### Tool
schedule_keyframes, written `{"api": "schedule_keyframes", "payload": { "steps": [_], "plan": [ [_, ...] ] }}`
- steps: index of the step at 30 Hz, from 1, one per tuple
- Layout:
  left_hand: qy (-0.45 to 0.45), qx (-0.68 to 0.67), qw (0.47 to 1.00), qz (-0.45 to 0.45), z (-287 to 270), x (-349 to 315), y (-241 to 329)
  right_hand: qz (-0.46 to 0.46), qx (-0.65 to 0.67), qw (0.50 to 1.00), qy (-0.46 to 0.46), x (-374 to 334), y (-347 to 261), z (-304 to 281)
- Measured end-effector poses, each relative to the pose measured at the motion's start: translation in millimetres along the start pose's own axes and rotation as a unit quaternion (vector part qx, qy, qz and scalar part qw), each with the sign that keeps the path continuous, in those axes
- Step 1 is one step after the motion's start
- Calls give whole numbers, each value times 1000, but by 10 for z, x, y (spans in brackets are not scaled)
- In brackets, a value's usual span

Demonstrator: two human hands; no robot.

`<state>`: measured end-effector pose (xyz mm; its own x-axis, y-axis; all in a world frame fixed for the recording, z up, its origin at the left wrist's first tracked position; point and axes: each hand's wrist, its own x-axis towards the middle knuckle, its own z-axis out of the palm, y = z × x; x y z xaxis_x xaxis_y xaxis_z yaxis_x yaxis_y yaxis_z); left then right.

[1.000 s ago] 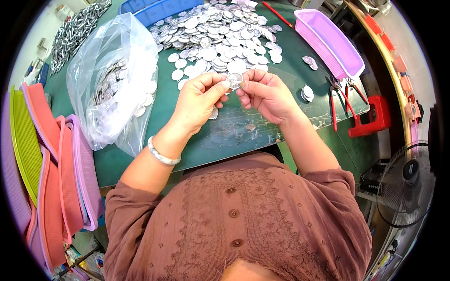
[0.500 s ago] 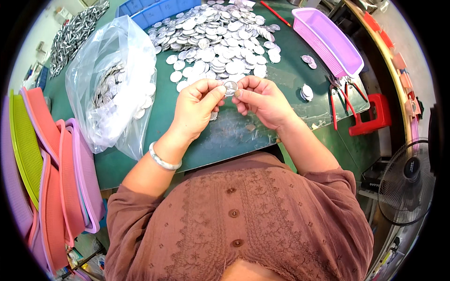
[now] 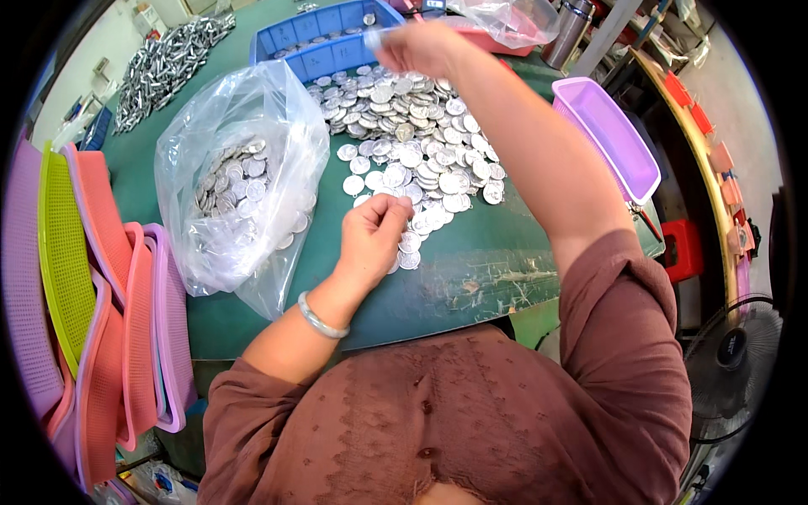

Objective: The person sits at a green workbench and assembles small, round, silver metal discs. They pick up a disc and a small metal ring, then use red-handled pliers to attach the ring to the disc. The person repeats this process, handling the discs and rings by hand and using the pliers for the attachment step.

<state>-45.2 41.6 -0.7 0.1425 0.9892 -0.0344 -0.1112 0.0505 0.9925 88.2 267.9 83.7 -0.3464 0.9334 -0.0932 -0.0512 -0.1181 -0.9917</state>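
A second ago both hands met over the bench (image 3: pixel 505 290) and held one round disc between their fingertips; now they are well apart. The right hand (image 3: pixel 418 49) has swung out toward the far edge, to the near right corner of the blue bin (image 3: pixel 324 57). The left hand (image 3: pixel 374 233) has stayed at the near end of the heap of silvery discs (image 3: pixel 412 126).

The heap spreads from just beside the bin's near wall toward the bench's near edge, narrowing by the left hand. Its discs are round, without a long axis, mostly lying flat; the small loops on some point in various directions. The bin's long axis runs roughly along the far edge, its open side up, with discs inside. A clear bag (image 3: pixel 223 244) of discs stands left of the heap.

The left thumb and curled fingers are together; whether they pinch a disc is hidden. The right hand is blurred, a pale smear (image 3: pixel 373 39) at its fingertips; I cannot tell whether it grips a disc or how far it is open.
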Motion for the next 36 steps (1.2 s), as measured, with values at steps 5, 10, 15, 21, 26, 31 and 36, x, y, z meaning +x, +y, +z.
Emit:
{"api": "schedule_keyframes", "payload": {
  "steps": [5, 10, 15, 21, 26, 31, 36],
  "plan": [
    [28, -1, 999, 20, -94, 16, 28, -39, -123, 991, 24, 73, -95, 78],
    [34, -1, 999, 20, -82, 8, 40, -119, -528, 841, 0, -790, 285, -89],
    [10, -6, 1000, 17, -51, 16, 37, -91, -646, 754, -75, -1281, 587, -267],
    [-1, 8, 1000, 24, -61, 19, 4, -135, -623, 769, -42, -1345, 649, -287],
    [-6, 0, 1000, -1, -68, 0, 16, -20, -363, 932, -9, -1480, 574, -180],
    [-8, -44, 999, -4, -3, -23, 54, 51, 17, 998, 15, -1833, 616, 156],
    [-10, -79, 997, -16, -38, -35, 82, 48, 132, 990, 4, -1993, 719, 388]
  ]
}}
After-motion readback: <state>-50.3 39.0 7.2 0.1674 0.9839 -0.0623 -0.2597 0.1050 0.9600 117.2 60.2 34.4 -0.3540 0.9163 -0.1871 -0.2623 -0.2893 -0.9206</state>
